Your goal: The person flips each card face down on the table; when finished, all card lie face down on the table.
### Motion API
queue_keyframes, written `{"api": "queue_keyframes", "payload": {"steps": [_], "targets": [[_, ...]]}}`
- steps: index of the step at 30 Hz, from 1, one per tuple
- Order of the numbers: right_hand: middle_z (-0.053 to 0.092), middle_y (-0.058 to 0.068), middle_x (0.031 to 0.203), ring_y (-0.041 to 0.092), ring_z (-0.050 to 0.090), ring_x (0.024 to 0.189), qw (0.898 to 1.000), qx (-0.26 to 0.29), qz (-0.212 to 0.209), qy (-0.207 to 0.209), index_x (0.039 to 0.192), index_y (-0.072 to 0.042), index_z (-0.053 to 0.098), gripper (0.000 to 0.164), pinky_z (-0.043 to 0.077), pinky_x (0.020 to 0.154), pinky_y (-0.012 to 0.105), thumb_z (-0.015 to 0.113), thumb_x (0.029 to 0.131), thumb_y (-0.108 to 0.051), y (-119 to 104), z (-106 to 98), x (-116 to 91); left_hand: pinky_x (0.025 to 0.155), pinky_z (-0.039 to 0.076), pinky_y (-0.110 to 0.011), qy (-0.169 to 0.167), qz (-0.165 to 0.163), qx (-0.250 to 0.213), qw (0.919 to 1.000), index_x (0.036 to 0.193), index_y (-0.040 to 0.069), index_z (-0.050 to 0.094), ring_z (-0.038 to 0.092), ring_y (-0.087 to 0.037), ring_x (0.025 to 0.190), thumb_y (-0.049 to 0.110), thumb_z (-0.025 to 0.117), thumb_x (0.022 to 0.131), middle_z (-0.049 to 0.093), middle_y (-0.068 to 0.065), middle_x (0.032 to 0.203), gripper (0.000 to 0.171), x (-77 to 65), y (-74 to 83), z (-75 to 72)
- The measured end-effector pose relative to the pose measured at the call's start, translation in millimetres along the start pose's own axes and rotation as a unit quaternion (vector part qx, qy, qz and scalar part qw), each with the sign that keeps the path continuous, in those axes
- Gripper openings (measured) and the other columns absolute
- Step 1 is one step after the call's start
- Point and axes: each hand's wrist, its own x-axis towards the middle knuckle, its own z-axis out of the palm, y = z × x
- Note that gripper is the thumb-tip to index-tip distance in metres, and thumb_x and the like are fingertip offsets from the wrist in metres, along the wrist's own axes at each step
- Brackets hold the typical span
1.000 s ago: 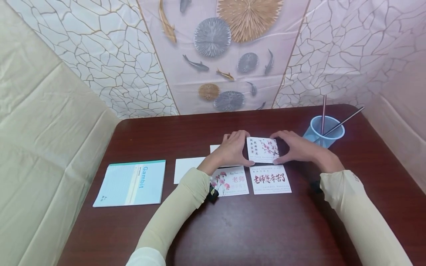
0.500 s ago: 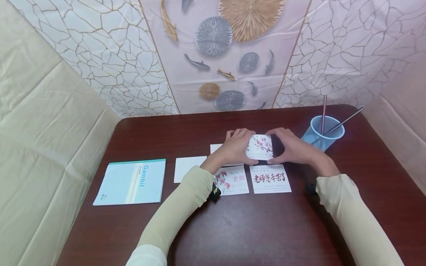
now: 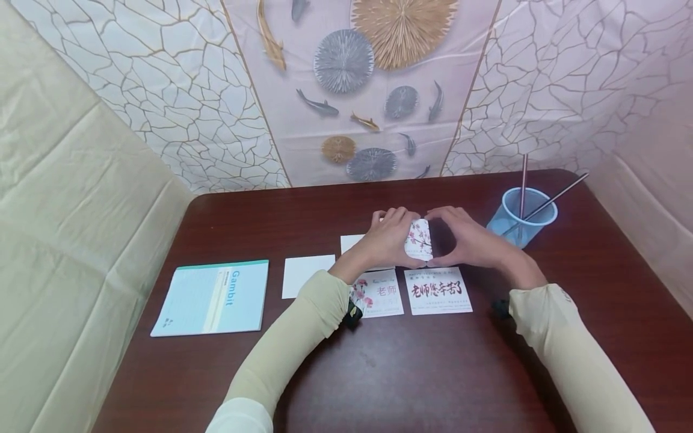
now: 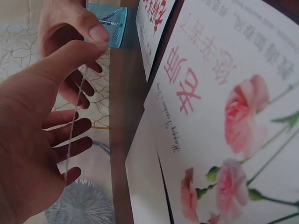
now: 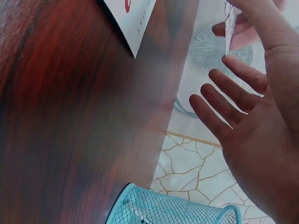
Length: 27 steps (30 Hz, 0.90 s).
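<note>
While the left hand [image 3: 387,239] pinches a white rectangular card with pink blossoms [image 3: 419,240] above the red-brown wooden desk [image 3: 373,379], the right hand [image 3: 472,240] has its right corners in its grip; a white card with red lettering [image 3: 438,291] lies below.

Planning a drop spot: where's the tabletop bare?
Bare: table between the left sleeve and right sleeve, nearer than the red-lettered card; also behind the notebook. Crowded: centre, left hand and right hand at the blossom card; back right, cup.
</note>
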Motion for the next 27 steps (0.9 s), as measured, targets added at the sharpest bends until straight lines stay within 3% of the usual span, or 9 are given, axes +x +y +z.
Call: {"api": "queue_keyframes", "payload": {"steps": [8, 21, 23, 27], "targets": [[0.047, 0.014, 0.14, 0.029, 0.035, 0.131, 0.999, 0.01, -0.02, 0.032, 0.136, -0.003, 0.051, 0.094, 0.029, 0.106, 0.051, 0.094, 0.061, -0.041, -4, 5, 7, 0.098, 0.029, -0.043, 0.003, -0.002, 0.031, 0.9995, 0.139, 0.009, 0.043, 0.041, -0.018, 0.113, 0.062, 0.079, 0.065, 0.045, -0.001, 0.124, 0.097, -0.2, 1.6, -2.6], [0.046, 0.009, 0.142, 0.027, 0.035, 0.131, 0.999, 0.022, 0.013, 0.03, 0.14, -0.01, 0.05, 0.1, 0.03, 0.105, 0.052, 0.093, 0.058, -0.047, 0, 7, 3, 0.096, 0.028, -0.041, 0.012, 0.003, 0.016, 0.9998, 0.139, 0.011, 0.047, 0.038, -0.018, 0.115, 0.067, 0.078, 0.066, 0.043, -0.001, 0.127, 0.097, -2.4, 1.1, -4.6], [0.046, 0.008, 0.141, 0.026, 0.036, 0.13, 0.999, 0.029, 0.027, 0.029, 0.142, -0.011, 0.047, 0.103, 0.031, 0.104, 0.052, 0.093, 0.057, -0.047, 0, 8, 2, 0.095, 0.027, -0.04, 0.015, 0.0, 0.001, 0.9999, 0.139, 0.012, 0.046, 0.037, -0.017, 0.116, 0.067, 0.078, 0.066, 0.042, 0.0, 0.129, 0.096, -2.8, -0.6, -6.3], [0.047, 0.007, 0.139, 0.024, 0.037, 0.128, 0.998, 0.041, 0.046, 0.013, 0.143, -0.01, 0.043, 0.103, 0.032, 0.104, 0.051, 0.092, 0.06, -0.048, 0, 12, 0, 0.09, 0.027, -0.037, 0.033, 0.011, -0.076, 0.9965, 0.145, 0.018, 0.042, 0.035, -0.014, 0.116, 0.06, 0.081, 0.067, 0.04, 0.0, 0.132, 0.097, -2.8, -3.6, -13.4]]}}
